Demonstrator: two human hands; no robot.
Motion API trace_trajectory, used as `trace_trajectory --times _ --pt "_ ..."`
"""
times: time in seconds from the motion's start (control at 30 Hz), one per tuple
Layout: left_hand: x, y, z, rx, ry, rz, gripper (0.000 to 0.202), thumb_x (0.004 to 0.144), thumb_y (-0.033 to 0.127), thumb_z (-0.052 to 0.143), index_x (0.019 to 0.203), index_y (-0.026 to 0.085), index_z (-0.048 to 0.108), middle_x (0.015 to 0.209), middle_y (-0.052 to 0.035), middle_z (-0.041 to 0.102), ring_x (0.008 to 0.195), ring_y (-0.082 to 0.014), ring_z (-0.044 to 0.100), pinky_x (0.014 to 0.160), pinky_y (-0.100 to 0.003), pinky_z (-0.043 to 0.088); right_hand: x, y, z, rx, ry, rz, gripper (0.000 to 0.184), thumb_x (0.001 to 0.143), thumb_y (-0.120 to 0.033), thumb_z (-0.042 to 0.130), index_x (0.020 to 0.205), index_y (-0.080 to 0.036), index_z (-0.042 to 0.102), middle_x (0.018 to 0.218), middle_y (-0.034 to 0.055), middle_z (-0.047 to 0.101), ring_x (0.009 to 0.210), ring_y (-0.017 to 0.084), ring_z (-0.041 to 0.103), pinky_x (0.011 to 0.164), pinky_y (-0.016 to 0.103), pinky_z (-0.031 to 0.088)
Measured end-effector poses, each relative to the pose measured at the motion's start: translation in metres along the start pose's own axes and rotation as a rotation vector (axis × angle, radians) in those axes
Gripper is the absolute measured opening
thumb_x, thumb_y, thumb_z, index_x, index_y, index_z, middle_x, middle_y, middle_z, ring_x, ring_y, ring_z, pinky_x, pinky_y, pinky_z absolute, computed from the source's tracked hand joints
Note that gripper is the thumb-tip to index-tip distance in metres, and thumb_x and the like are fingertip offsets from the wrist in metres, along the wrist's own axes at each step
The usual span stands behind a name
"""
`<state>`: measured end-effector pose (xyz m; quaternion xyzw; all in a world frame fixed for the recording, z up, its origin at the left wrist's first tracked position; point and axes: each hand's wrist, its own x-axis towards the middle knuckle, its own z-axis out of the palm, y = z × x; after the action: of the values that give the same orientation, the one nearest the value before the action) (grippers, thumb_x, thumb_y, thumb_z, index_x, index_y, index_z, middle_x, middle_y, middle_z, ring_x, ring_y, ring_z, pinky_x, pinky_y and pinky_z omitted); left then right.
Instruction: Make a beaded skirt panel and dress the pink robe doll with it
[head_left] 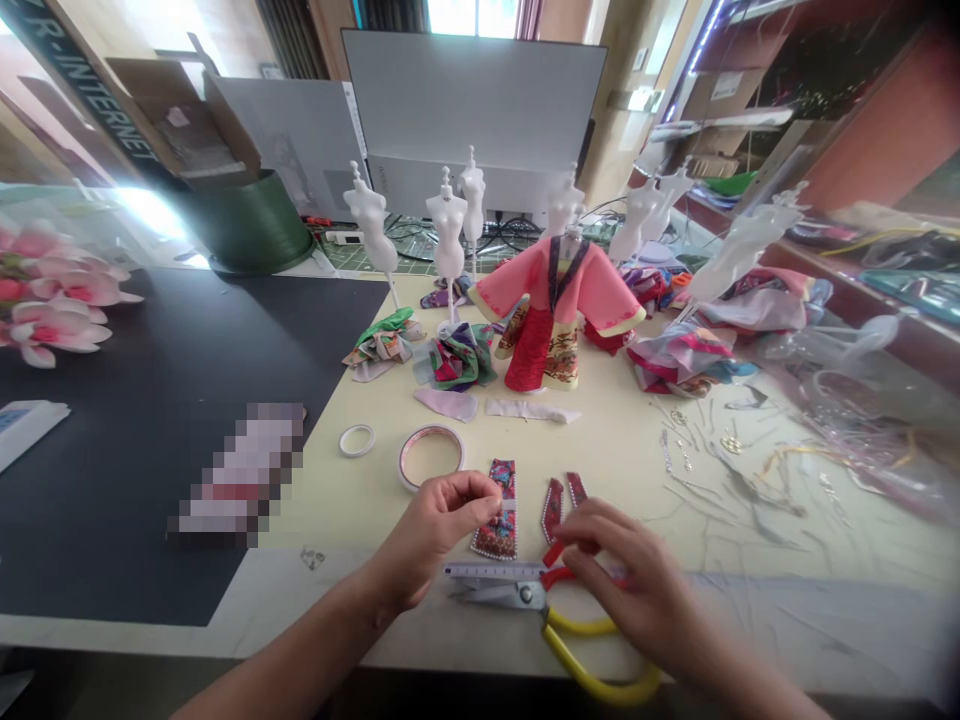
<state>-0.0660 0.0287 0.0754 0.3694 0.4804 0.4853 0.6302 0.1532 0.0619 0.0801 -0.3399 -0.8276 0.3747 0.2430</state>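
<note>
My left hand [454,510] is closed in a pinch over a patterned fabric strip [506,545] edged with pearl-like beads. What the fingertips hold is too small to make out. A pale band crosses the strip beside them. My right hand [626,565] hovers, slightly blurred, over the scissors' handles, thumb and index finger a little apart. Near its fingertips lie two small red bead-edged fabric pieces [553,510] and a small red bit [553,553]. The scissors [527,595] have yellow handles and point left, alongside a white ruler [480,571].
Behind my hands are a tape roll [401,460] and a smaller white ring [356,441]. A doll-sized pink and red robe [525,350] stands among several white mannequins [448,235] and fabric heaps [457,358]. Thin metal pieces [731,443] lie at right, a dark mat [150,400] at left.
</note>
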Motion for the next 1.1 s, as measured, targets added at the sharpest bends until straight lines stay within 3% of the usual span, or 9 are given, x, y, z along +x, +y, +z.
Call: trace_trajectory --times 0.2,0.47,0.57,0.77,0.97,1.1 --pt "-0.006 -0.002 0.009 -0.019 -0.043 -0.022 0.016 0.079 0.027 0.066 0.072 0.015 0.060 0.073 0.0004 0.056 0.068 -0.0100 0.050 0.066 -0.023 0.042 0.031 -0.018 0.018 0.319 0.090 0.169 0.011 0.084 -0.027 0.055 0.079 -0.019 0.061 0.073 0.0000 0.060 0.067 0.012 0.055 0.061 0.024 0.044" --pt "-0.004 -0.005 0.011 -0.002 -0.018 -0.039 0.018 0.077 0.029 0.068 0.071 0.014 0.060 0.072 0.0006 0.057 0.066 -0.0102 0.051 0.064 -0.022 0.043 0.033 -0.020 0.022 0.415 0.101 0.226 0.016 0.079 -0.029 0.059 0.068 -0.017 0.059 0.063 -0.0016 0.056 0.059 0.010 0.048 0.055 0.023 0.038" --pt "-0.004 -0.006 0.012 -0.021 -0.015 -0.044 0.017 0.080 0.031 0.066 0.074 0.015 0.064 0.075 -0.0003 0.060 0.070 -0.0105 0.052 0.067 -0.022 0.044 0.033 -0.016 0.024 0.421 0.145 0.228 0.018 0.078 -0.027 0.060 0.064 -0.017 0.057 0.061 -0.0020 0.054 0.058 0.010 0.046 0.055 0.023 0.037" --pt "-0.007 -0.010 0.008 -0.254 -0.050 -0.140 0.027 0.088 0.034 0.055 0.101 0.015 0.070 0.103 -0.0092 0.066 0.088 -0.0160 0.059 0.083 -0.029 0.047 0.030 0.000 0.022 0.505 0.245 0.307 0.019 0.080 -0.030 0.059 0.065 -0.018 0.057 0.063 -0.0018 0.053 0.061 0.011 0.045 0.058 0.025 0.038" --pt "-0.003 -0.010 0.005 -0.456 0.016 -0.216 0.025 0.088 0.030 0.054 0.098 0.013 0.070 0.108 -0.0114 0.065 0.086 -0.0160 0.058 0.081 -0.032 0.050 0.023 0.012 0.018 0.656 0.297 0.392 0.020 0.079 -0.035 0.063 0.069 -0.019 0.057 0.065 -0.0017 0.054 0.062 0.011 0.047 0.059 0.024 0.039" --pt "-0.003 -0.009 0.005 -0.495 0.064 -0.252 0.025 0.089 0.028 0.053 0.099 0.012 0.070 0.104 -0.0110 0.065 0.085 -0.0149 0.059 0.079 -0.030 0.050 0.019 0.017 0.016 0.689 0.339 0.463 0.023 0.077 -0.038 0.066 0.068 -0.018 0.058 0.060 -0.0033 0.049 0.056 0.009 0.042 0.052 0.022 0.035"
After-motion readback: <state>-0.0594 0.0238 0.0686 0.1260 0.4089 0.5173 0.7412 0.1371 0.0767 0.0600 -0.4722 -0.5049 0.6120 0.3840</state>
